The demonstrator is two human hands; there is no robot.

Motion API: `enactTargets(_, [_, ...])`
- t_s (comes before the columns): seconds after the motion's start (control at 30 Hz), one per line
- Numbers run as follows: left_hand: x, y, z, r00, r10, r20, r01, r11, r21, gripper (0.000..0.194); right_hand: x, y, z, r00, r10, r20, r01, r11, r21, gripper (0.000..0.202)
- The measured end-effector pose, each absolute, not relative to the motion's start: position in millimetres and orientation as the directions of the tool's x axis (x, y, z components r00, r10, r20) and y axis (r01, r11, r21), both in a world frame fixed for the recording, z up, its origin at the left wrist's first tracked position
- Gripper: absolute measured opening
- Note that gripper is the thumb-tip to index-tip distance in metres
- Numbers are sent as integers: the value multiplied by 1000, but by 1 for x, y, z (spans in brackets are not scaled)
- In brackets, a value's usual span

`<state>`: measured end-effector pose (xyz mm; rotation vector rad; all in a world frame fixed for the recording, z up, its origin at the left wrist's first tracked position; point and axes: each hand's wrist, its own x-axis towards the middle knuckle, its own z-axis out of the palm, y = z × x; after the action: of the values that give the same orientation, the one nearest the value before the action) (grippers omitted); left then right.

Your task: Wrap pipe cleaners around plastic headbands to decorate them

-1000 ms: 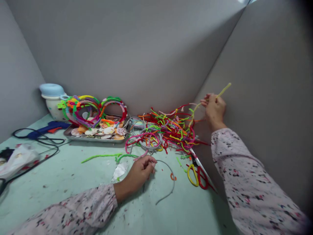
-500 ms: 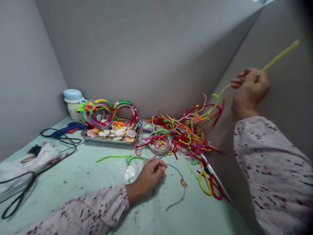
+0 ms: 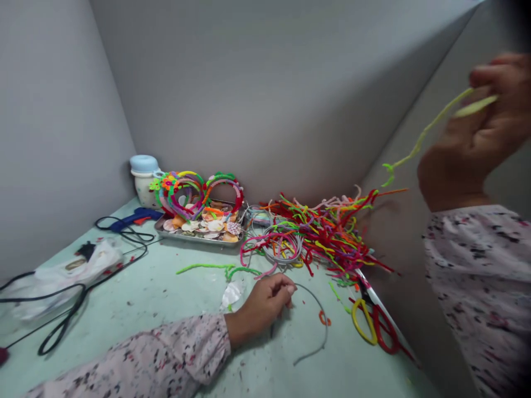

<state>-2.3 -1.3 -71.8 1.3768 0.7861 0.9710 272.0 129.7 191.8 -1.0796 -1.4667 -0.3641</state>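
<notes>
My left hand [image 3: 265, 304] rests low over the table, its fingers closed on a thin grey headband hoop [image 3: 324, 326] that curves out to the right. High at the right, my right hand [image 3: 489, 121] grips a pale yellow pipe cleaner [image 3: 427, 132]; motion blurs the fingers. A bright green twisted bit [image 3: 388, 172] hangs at the lower end of that pipe cleaner, just above the heap. Below it spreads a tangled heap of coloured pipe cleaners [image 3: 332, 232]. More grey hoops [image 3: 286, 249] lie at the heap's left side.
A metal tray [image 3: 194, 240] holds shells, with decorated headbands [image 3: 186, 193] on top. Behind stands a blue-lidded jar [image 3: 145, 179]. A blue glue gun [image 3: 136, 218], a black cord [image 3: 78, 309] and a plastic bag [image 3: 70, 276] lie left. Scissors [image 3: 365, 323] lie right, beside the partition wall.
My right hand has moved up and to the right, drawing the yellow pipe cleaner clear of the heap. My left hand keeps its hold on the hoop. The view has shifted slightly.
</notes>
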Motion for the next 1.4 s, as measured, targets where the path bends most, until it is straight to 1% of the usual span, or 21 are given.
enactTargets(0.07, [-3, -2, -70, 419, 902, 101, -118, -56, 991, 32, 259, 124, 186, 65, 427, 902, 833, 474, -285, 36])
enactTargets(0.13, [-4, -1, -68, 417, 904, 92, -152, -30, 988, 33, 241, 117, 173, -97, 439, 893, 878, 460, -131, 26])
enactTargets(0.17, [-4, 0, -66, 415, 906, 81, -180, -6, 984, 35, 232, 112, 162, -216, 434, 875, 856, 516, -44, 26])
enactTargets(0.23, [-5, 4, -63, 409, 911, 52, -263, 63, 963, 40, 214, 99, 132, -451, 424, 785, 742, 667, 66, 28])
enactTargets(0.3, [-7, 9, -60, 399, 917, 15, -369, 146, 918, 48, 198, 85, 96, -577, 415, 704, 658, 746, 99, 23])
enactTargets(0.33, [-7, 11, -59, 405, 914, -19, -418, 203, 886, 52, 192, 79, 76, -631, 432, 645, 636, 764, 111, 23])
enactTargets(0.37, [-8, 13, -58, 402, 915, -46, -459, 245, 854, 53, 187, 73, 57, -655, 438, 616, 628, 769, 120, 23])
enactTargets(0.43, [-10, 17, -55, 384, 921, -66, -513, 272, 814, 54, 178, 63, 21, -614, 478, 628, 671, 736, 96, 22])
enactTargets(0.5, [-11, 18, -55, 394, 918, -44, -506, 257, 823, 52, 172, 56, -7, -608, 504, 613, 676, 734, 67, 24])
enactTargets(0.57, [-10, 17, -56, 415, 910, -20, -449, 224, 865, 47, 167, 50, -27, -614, 528, 587, 674, 738, 41, 20])
enactTargets(0.67, [-6, 15, -61, 432, 902, -23, -339, 186, 922, 43, 165, 44, -43, -570, 525, 632, 678, 735, 1, 19])
enactTargets(0.73, [-4, 15, -65, 436, 900, -28, -304, 176, 936, 43, 164, 42, -47, -554, 519, 651, 676, 737, -13, 21])
enactTargets(0.8, [-1, 16, -70, 453, 891, -23, -308, 180, 934, 42, 163, 41, -48, -544, 517, 661, 676, 736, -19, 23])
enactTargets(0.93, [2, 16, -76, 502, 865, 2, -303, 173, 937, 42, 159, 39, -50, -533, 491, 689, 679, 735, 1, 27])
enactTargets(1.0, [2, 16, -76, 496, 868, -11, -287, 176, 942, 37, 161, 41, -52, -510, 482, 712, 684, 730, -4, 28])
enactTargets(1.17, [0, 9, -66, 512, 858, -25, -248, 176, 953, 29, 198, 62, -51, -310, 575, 757, 799, 590, -121, 36])
enactTargets(1.23, [-2, 7, -63, 546, 836, -53, -226, 208, 952, 30, 222, 77, -48, -206, 589, 781, 833, 525, -176, 33])
enactTargets(1.3, [-3, 6, -63, 584, 809, -65, -213, 229, 950, 30, 247, 93, -42, -132, 626, 768, 854, 465, -232, 28])
enactTargets(1.4, [-5, 6, -68, 627, 778, -50, -231, 247, 941, 29, 278, 118, -31, -94, 654, 751, 873, 417, -254, 26])
